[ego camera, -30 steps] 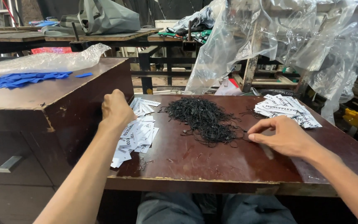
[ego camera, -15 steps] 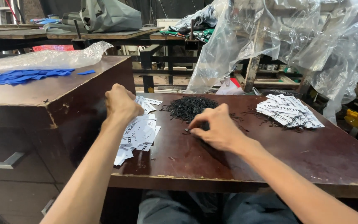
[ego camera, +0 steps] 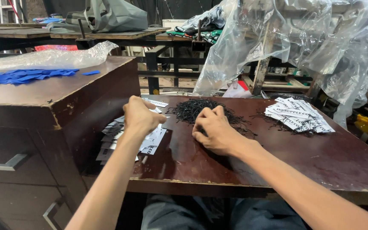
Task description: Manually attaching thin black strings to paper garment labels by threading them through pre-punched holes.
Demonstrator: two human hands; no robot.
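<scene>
my right hand (ego camera: 214, 132) rests on the black strings (ego camera: 192, 110), fingers curled into them; my left hand (ego camera: 139, 117) lies half-closed on white tags (ego camera: 150, 142); i can't tell whether either holds anything.

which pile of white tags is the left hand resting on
The near-left pile of white tags, under the left hand; the other pile lies untouched at far right.

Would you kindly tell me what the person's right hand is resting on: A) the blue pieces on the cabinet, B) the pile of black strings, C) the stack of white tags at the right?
B: the right hand lies at the near edge of the pile of black strings.
</scene>
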